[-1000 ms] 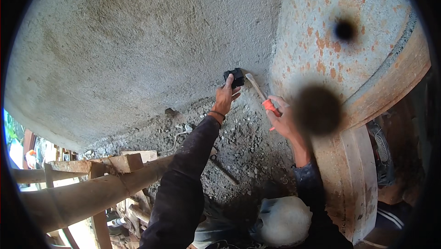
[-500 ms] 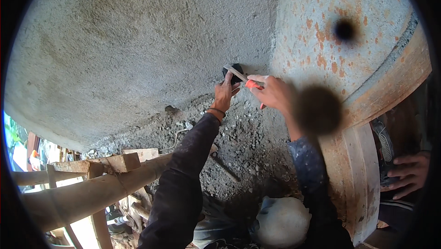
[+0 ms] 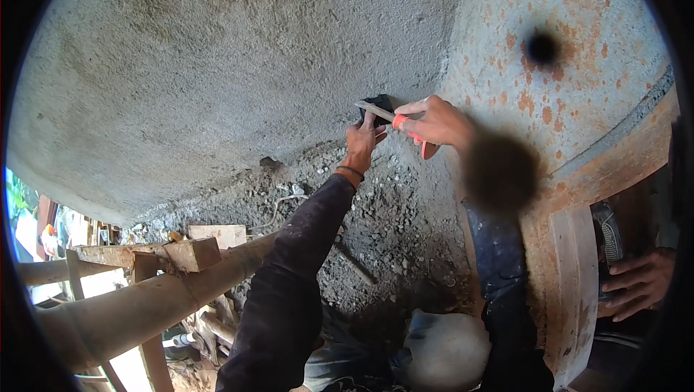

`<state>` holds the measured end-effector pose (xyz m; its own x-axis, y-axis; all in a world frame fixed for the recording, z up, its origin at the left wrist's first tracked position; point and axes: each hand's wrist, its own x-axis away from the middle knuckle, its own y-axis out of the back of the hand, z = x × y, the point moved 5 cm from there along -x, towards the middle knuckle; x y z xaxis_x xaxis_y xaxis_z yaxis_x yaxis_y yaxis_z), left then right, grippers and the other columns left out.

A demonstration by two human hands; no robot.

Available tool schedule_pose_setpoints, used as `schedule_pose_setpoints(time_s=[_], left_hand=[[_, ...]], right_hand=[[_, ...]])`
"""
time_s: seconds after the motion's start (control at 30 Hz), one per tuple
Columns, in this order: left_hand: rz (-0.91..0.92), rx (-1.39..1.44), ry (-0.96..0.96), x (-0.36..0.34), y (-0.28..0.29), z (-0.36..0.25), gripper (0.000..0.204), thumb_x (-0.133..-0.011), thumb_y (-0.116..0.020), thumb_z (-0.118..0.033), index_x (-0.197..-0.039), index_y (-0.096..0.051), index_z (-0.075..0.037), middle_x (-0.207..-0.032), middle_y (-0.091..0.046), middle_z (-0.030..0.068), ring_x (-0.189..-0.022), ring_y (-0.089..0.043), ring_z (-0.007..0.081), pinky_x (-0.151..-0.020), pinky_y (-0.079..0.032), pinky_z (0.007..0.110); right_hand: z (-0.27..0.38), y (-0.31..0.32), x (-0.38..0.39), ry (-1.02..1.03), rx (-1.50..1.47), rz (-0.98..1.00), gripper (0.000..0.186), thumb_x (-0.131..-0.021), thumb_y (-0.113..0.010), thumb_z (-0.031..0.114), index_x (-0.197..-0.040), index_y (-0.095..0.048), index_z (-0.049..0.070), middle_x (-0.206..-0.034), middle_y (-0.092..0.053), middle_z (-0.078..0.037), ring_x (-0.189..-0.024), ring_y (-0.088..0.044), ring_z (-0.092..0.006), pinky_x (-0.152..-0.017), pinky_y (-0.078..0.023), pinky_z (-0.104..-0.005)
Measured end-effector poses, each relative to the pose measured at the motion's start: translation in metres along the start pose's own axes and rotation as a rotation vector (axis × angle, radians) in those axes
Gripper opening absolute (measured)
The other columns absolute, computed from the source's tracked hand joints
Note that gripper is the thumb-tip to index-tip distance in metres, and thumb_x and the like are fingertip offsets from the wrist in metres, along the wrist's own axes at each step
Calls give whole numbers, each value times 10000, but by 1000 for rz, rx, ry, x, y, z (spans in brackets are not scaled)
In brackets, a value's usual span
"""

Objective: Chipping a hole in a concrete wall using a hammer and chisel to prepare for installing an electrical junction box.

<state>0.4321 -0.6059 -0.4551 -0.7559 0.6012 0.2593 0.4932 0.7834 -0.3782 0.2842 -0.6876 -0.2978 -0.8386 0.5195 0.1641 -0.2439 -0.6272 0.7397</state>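
Note:
A dark, box-like black piece (image 3: pixel 379 103) lies against the rough grey wall, near its corner. My left hand (image 3: pixel 363 136) grips its lower edge, with one finger reaching up beside a blade. My right hand (image 3: pixel 436 122) is closed round the orange-red handle of a tool with a flat grey blade (image 3: pixel 374 110). That blade lies across the front of the black piece, its tip pointing left. Whether the black piece is fixed in the wall, I cannot tell, as my fingers and the blade cover part of it.
Rubble (image 3: pixel 390 226) lies below the wall, with a rod-like stick (image 3: pixel 354 263) on it. A thick bamboo pole (image 3: pixel 159 298) and a timber block (image 3: pixel 192 255) stand at lower left. A curved rust-stained surface (image 3: pixel 535 96) rises at right. Another person's hand (image 3: pixel 640 283) shows at far right.
The view has shifted slightly, so the wall corner and both my hands appear a little farther right. The blade lies flatter across the black piece, and more of the orange-red handle shows.

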Motion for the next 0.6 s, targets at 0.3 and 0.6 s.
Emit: schedule_pose_setpoints(time_s=[0.3,0.6], left_hand=[[77,-36,-66,2,-6,4,594,-931,-618,-420,-1130,-571,138,-1056,-643,156,-844,-658,216,-687,-606,347],[80,-36,-75,1,-2,3,623,-906,-646,-448,-1119,-580,134,-1036,-647,160,-844,-657,223,-685,-604,351]], right_hand=[[-10,4,-8,0,-113,-1,367,-806,-655,350,-1097,-725,139,-700,-686,-60,-640,-655,-164,-644,-510,-301],[8,9,-10,-20,55,60,365,-788,-614,353,-1109,-725,218,-789,-711,-81,-754,-692,-227,-743,-525,-347]])
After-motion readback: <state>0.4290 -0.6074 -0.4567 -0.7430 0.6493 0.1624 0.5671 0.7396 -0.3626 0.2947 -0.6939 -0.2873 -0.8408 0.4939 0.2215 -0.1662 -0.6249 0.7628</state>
